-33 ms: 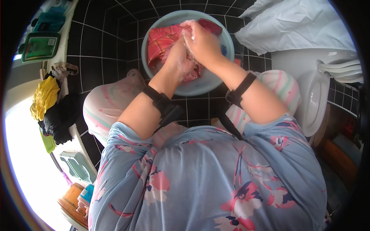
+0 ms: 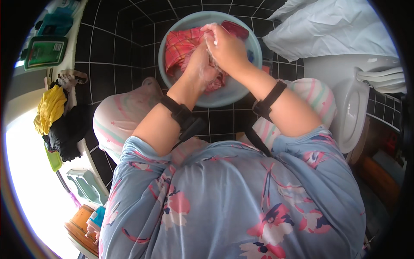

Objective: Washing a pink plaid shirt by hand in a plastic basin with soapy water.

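Note:
A red checked cloth (image 2: 183,43) lies bunched in a round pale blue basin (image 2: 254,84) on the floor before me. My left hand (image 2: 202,64), wet with suds, is closed on part of the cloth. Against it presses my right hand (image 2: 226,49), fingers curled over the same bunch, with white foam on them. The fold between the two hands is mostly hidden. Beyond the right hand, a dark red object (image 2: 236,29) rests inside the basin's far rim; I cannot make out its kind. A small blue thing (image 2: 250,55) shows in the basin.
Black tiles (image 2: 108,52) surround the basin. A white toilet (image 2: 351,108) stands at right below a white sheet (image 2: 327,30). On the left ledge are a green bottle (image 2: 45,52), yellow cloth (image 2: 51,108) and black cloth (image 2: 69,134). My knees flank the basin.

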Available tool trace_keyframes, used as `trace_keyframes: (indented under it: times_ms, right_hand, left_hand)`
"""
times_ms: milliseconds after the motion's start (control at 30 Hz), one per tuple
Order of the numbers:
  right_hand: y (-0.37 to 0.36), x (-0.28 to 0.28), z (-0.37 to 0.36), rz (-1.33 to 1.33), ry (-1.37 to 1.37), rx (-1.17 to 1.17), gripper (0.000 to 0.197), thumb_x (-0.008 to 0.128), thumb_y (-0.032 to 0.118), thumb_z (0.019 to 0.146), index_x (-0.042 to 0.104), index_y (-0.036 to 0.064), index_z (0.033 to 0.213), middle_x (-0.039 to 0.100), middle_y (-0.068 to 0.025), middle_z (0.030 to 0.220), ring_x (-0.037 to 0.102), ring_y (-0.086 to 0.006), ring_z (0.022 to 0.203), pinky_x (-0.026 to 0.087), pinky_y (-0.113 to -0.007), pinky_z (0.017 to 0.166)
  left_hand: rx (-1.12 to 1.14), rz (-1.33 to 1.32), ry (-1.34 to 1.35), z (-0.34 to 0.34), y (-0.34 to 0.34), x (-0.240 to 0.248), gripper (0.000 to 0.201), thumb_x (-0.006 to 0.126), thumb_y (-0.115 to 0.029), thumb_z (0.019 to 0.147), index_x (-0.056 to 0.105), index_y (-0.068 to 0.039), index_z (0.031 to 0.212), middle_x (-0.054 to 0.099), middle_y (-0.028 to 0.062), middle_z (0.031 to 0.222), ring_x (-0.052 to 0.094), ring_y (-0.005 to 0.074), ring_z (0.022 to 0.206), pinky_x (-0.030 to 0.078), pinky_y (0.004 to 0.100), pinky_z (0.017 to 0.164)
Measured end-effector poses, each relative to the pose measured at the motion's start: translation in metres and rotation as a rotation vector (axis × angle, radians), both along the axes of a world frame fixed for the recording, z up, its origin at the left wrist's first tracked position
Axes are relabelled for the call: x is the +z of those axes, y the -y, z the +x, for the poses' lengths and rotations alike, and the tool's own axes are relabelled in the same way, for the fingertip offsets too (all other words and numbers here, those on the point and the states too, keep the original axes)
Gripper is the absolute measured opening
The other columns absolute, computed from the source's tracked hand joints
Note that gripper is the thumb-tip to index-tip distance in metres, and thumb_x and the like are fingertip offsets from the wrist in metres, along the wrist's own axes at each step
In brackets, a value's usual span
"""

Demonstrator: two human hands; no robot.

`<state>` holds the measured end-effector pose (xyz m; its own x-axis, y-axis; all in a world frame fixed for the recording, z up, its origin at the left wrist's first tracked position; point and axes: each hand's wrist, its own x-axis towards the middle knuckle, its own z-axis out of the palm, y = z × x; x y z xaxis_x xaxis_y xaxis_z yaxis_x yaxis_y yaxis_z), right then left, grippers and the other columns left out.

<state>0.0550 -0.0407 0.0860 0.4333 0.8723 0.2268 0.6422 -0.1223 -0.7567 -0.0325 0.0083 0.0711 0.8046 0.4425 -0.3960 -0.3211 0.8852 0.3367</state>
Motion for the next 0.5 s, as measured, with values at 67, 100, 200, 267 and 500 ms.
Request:
trace_keyframes:
  times_ms: [67, 100, 200, 267, 500]
  right_hand:
    - [0.002, 0.004, -0.009, 0.067, 0.012, 0.045, 0.022, 0.060, 0.020, 0.091, 0.059, 0.0195, 0.113, 0.069, -0.0063, 0.080, 0.067, -0.0294, 0.069, 0.052, -0.039, 0.064]
    - [0.006, 0.016, -0.020, 0.042, 0.058, 0.099, 0.020, 0.059, 0.019, 0.091, 0.059, 0.0191, 0.111, 0.068, -0.0074, 0.077, 0.067, -0.0293, 0.068, 0.052, -0.040, 0.063]
    - [0.019, 0.009, -0.039, 0.253, 0.163, 0.239, 0.016, 0.058, 0.017, 0.091, 0.060, 0.0201, 0.107, 0.065, -0.0106, 0.068, 0.065, -0.0298, 0.060, 0.049, -0.043, 0.055]
    - [0.022, 0.005, -0.037, 0.338, 0.194, 0.274, 0.015, 0.058, 0.018, 0.092, 0.060, 0.0207, 0.106, 0.065, -0.0106, 0.068, 0.064, -0.0298, 0.059, 0.049, -0.043, 0.052]
    - [0.012, 0.007, -0.005, -0.026, 0.021, 0.093, 0.014, 0.052, 0.020, 0.095, 0.061, 0.0182, 0.106, 0.065, -0.0100, 0.070, 0.066, -0.0315, 0.065, 0.050, -0.042, 0.059]
  left_hand:
    - [0.063, -0.026, -0.201, -0.006, -0.007, -0.015, 0.029, 0.040, -0.036, 0.104, 0.056, -0.011, 0.105, 0.065, 0.0057, 0.100, 0.065, 0.0187, 0.091, 0.056, 0.0339, 0.074]
    - [-0.082, -0.130, 0.275, -0.020, -0.023, -0.058, 0.033, 0.045, -0.042, 0.101, 0.058, -0.012, 0.095, 0.065, 0.0063, 0.088, 0.065, 0.0213, 0.082, 0.055, 0.0374, 0.071]
    - [-0.165, -0.047, 0.487, -0.022, -0.030, -0.074, 0.035, 0.045, -0.044, 0.101, 0.058, -0.011, 0.095, 0.065, 0.0075, 0.089, 0.065, 0.0217, 0.083, 0.055, 0.0376, 0.072]
    - [-0.087, 0.127, 0.213, -0.023, -0.015, -0.040, 0.032, 0.041, -0.039, 0.103, 0.055, -0.010, 0.106, 0.066, 0.0080, 0.101, 0.066, 0.0195, 0.093, 0.056, 0.0343, 0.076]
    - [-0.104, -0.054, -0.122, -0.009, 0.010, 0.017, 0.032, 0.044, -0.036, 0.101, 0.058, -0.007, 0.103, 0.067, 0.0100, 0.096, 0.069, 0.0222, 0.084, 0.058, 0.0358, 0.070]
